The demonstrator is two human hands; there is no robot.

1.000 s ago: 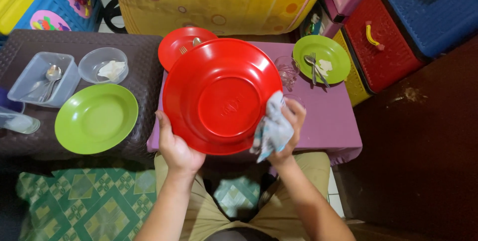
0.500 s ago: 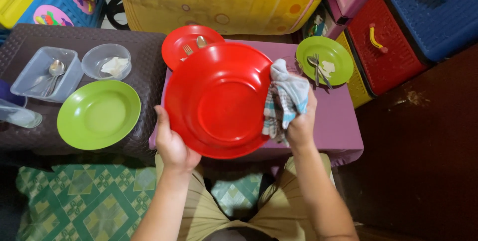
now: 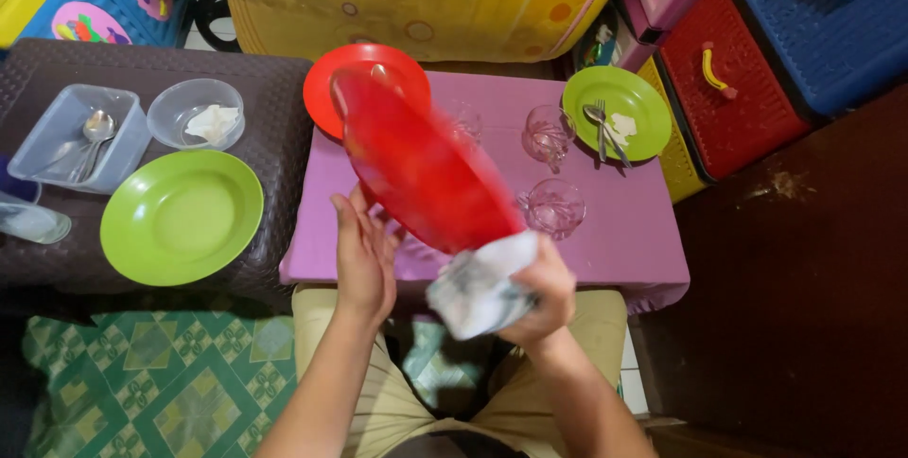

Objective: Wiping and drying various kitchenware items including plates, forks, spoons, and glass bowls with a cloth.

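**Two hands turn the red plate on edge**

We see the red plate (image 3: 421,169) blurred, tilted edge-on above the purple table (image 3: 643,231). Our right hand (image 3: 539,292) clamps its lower rim through a checked cloth (image 3: 478,292); our left hand (image 3: 364,259) lies open-palmed against its 9 o'clock side. Two glass cups (image 3: 553,207) crowd 3 o'clock; bare tabletop lies beyond them. Half a second ago the plate faced us flat, cloth at its upper right rim.

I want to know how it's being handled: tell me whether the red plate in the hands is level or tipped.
Tipped. The red plate is blurred and stands steeply on edge, the left hand beside its lower edge and the right hand gripping a cloth there.
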